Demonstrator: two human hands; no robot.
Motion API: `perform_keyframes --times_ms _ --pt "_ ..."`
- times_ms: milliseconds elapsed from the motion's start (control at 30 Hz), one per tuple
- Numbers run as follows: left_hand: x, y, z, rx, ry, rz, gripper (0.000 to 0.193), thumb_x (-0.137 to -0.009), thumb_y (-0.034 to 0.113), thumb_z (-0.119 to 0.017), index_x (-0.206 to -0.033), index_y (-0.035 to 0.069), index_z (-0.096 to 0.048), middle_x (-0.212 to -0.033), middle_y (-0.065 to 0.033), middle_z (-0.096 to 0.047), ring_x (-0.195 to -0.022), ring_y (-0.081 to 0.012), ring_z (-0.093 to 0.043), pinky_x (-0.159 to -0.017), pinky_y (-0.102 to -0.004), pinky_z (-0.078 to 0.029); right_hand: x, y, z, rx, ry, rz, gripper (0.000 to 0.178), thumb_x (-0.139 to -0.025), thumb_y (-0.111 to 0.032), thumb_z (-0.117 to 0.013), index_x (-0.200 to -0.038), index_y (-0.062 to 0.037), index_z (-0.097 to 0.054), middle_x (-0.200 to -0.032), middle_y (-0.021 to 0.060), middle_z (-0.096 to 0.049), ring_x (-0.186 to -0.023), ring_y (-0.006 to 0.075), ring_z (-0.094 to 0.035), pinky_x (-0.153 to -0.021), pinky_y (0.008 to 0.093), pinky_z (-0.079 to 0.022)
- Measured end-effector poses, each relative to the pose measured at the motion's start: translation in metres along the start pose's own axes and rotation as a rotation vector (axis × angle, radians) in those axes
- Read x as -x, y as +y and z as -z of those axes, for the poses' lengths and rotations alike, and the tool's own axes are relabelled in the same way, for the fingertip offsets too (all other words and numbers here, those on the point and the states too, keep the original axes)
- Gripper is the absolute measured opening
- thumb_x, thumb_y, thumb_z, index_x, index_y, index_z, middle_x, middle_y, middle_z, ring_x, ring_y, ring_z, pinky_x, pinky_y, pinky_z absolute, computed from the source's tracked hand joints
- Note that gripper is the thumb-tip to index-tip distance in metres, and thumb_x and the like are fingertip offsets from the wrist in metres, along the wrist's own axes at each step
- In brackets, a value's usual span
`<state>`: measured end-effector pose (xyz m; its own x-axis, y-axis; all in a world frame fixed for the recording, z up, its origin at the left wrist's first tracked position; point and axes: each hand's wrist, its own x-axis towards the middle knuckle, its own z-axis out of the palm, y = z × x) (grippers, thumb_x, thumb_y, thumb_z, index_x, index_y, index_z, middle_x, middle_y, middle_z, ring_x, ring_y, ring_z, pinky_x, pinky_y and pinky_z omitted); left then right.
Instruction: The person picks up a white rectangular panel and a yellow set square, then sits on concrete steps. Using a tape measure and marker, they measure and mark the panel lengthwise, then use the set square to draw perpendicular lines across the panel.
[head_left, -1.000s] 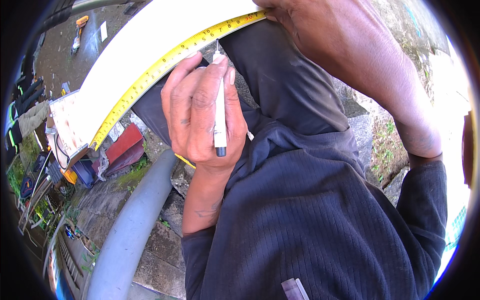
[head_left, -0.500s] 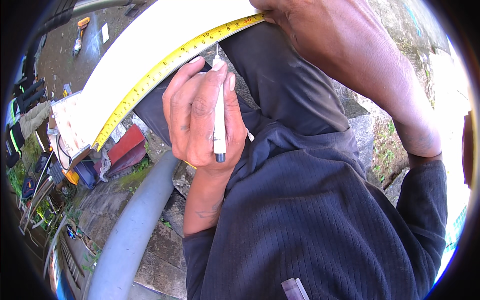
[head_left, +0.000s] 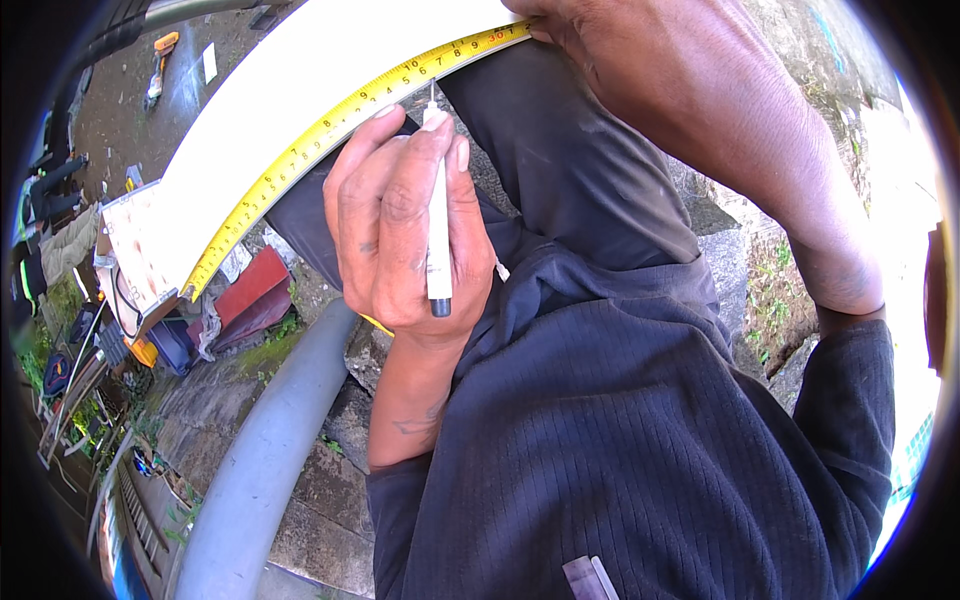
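The left hand (head_left: 405, 225) points away from the body, fingers curled closed around a slim pen (head_left: 438, 235). The right arm, bent at the elbow, reaches across to the upper edge, where the right hand (head_left: 600, 50) pinches a tape measure (head_left: 330, 130), fingertips partly hidden. The yellow tape, marked in black and red, runs along the near edge of a white panel (head_left: 290, 90). The white pen, dark-ended, has its thin tip just beside the tape.
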<state>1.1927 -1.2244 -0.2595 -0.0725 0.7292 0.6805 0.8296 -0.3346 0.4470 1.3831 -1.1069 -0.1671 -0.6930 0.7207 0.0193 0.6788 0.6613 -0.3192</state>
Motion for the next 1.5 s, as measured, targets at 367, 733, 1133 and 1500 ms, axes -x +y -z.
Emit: perform_keyframes --times_ms 367,733,1133,1500 --pt "-0.001 0.003 0.001 -0.012 0.000 -0.005 0.029 -0.085 -0.007 -0.088 -0.113 -0.001 -0.082 -0.095 -0.0117 -0.076 -0.101 -0.0345 -0.077 -0.092 -0.0427 -0.064 0.001 -0.015 0.004 0.073 -0.060 -0.093 0.023 -0.099 -0.007 -0.056 -0.109 0.0046 -0.073 -0.105 0.0285 -0.061 -0.092 0.0403 -0.066 -0.083 0.0531 -0.055" --pt "-0.031 -0.014 0.068 -0.266 0.084 -0.087 0.026 -0.103 -0.007 -0.071 -0.128 -0.013 -0.068 -0.120 -0.0269 -0.071 -0.110 -0.0399 -0.075 -0.093 -0.0473 -0.066 -0.007 0.017 -0.012 0.086 -0.115 -0.027 0.029 -0.100 -0.009 -0.056 -0.122 -0.0021 -0.073 -0.122 0.0315 -0.062 -0.109 0.0447 -0.068 -0.092 0.0544 -0.058" --pt "-0.093 -0.052 0.086 -0.040 -0.052 0.212 0.026 -0.116 0.009 -0.059 -0.128 -0.011 -0.072 -0.128 -0.0188 -0.077 -0.122 -0.0313 -0.072 -0.110 -0.0466 -0.054 -0.003 0.022 -0.019 -0.069 -0.067 -0.082 0.018 -0.107 -0.020 -0.069 -0.120 -0.0109 -0.078 -0.115 0.0179 -0.062 -0.109 0.0384 -0.072 -0.094 0.0522 -0.058" --pt "-0.067 -0.097 0.075 -0.288 0.429 -0.250 0.039 -0.122 0.022 -0.040 -0.128 -0.009 -0.062 -0.119 -0.0186 -0.071 -0.126 -0.0354 -0.061 -0.112 -0.0532 -0.049 -0.023 0.037 0.005 -0.206 -0.282 0.043 0.028 -0.107 -0.019 -0.064 -0.130 -0.0085 -0.077 -0.117 0.0224 -0.070 -0.118 0.0401 -0.069 -0.101 0.0507 -0.058"
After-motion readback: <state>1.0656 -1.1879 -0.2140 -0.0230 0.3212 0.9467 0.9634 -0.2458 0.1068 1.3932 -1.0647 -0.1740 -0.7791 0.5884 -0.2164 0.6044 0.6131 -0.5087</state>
